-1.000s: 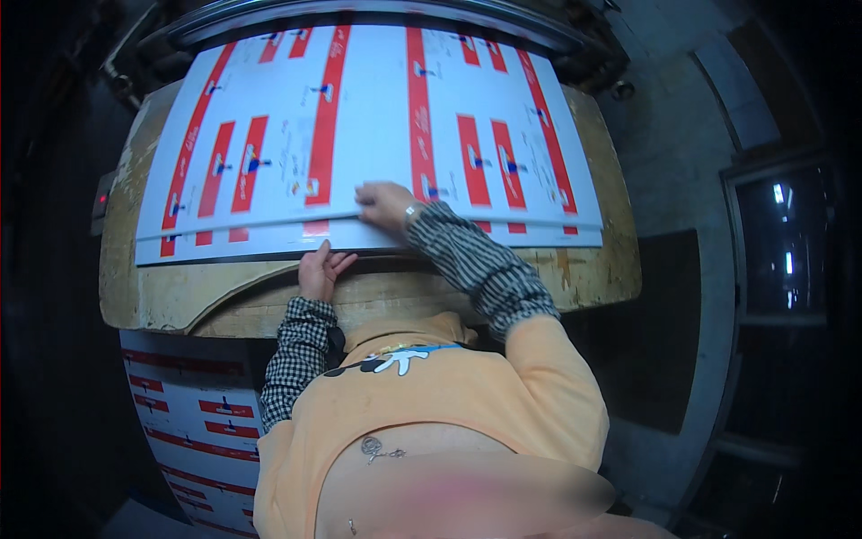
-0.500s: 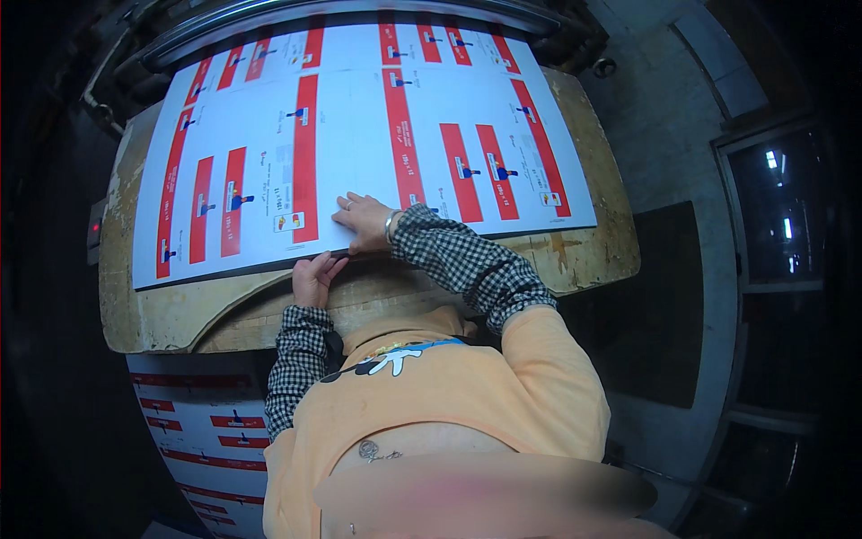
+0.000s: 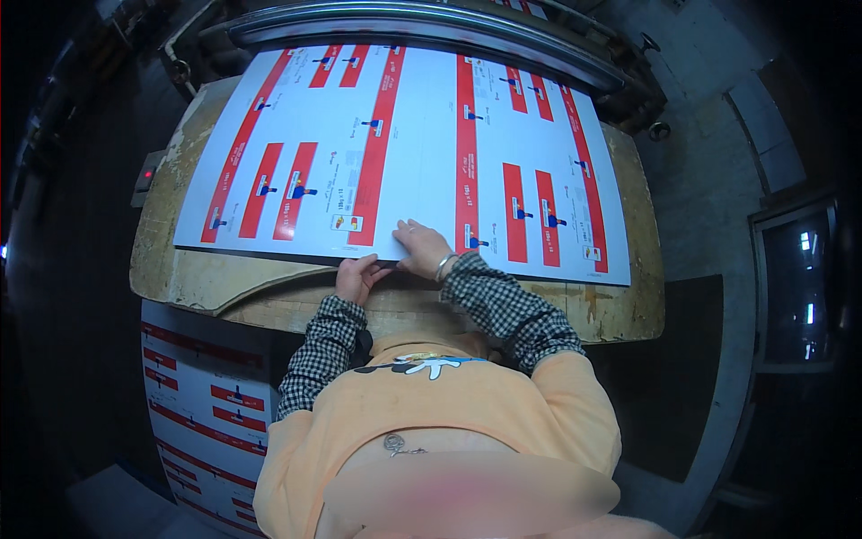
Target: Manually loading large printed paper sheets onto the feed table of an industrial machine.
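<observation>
The right hand (image 3: pixel 422 249) is pressing flat, fingers spread, on a red-and-white printed sheet (image 3: pixel 404 153). The left hand (image 3: pixel 357 277) is pinching the sheet's near edge on the wooden worktop (image 3: pixel 620 305).

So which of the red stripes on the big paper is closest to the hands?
The long red stripe running up the sheet just right of the right hand. Its lower end sits beside that hand; the other stripes lie farther off to either side.

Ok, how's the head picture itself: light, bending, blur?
Head view: the printed sheet is brightly and evenly lit while the corners go black; the table edges bow from the fisheye; both hands, left hand and right hand, look sharp; the bottom is smeared.
</observation>
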The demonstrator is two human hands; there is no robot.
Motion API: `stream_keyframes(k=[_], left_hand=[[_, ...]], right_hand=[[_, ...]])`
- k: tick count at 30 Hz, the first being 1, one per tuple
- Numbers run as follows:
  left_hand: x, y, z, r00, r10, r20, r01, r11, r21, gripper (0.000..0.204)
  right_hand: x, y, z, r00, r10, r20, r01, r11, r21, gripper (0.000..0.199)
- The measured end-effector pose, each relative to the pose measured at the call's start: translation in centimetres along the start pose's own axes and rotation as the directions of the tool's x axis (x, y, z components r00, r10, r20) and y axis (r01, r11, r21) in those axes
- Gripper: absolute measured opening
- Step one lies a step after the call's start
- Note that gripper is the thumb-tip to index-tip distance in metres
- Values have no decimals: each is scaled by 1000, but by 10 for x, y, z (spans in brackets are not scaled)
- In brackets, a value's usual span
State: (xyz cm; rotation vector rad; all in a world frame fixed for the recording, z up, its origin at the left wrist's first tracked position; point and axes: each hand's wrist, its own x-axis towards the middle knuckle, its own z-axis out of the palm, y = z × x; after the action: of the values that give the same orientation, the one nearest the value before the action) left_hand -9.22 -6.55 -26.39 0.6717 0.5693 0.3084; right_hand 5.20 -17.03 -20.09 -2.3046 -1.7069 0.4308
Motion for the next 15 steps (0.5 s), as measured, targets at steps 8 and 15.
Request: stream_keyframes(k=[8, 15], left_hand=[[-4, -2, 4, 999, -13, -35, 13, 1000, -3, 29], [3, -10, -6, 1000, 20, 2, -20, 1000, -5, 33]], right_hand=[[12, 13, -51, 991, -108, -73, 126, 933, 338, 17], [1, 23, 4, 978, -147, -148, 190, 920, 342, 18]])
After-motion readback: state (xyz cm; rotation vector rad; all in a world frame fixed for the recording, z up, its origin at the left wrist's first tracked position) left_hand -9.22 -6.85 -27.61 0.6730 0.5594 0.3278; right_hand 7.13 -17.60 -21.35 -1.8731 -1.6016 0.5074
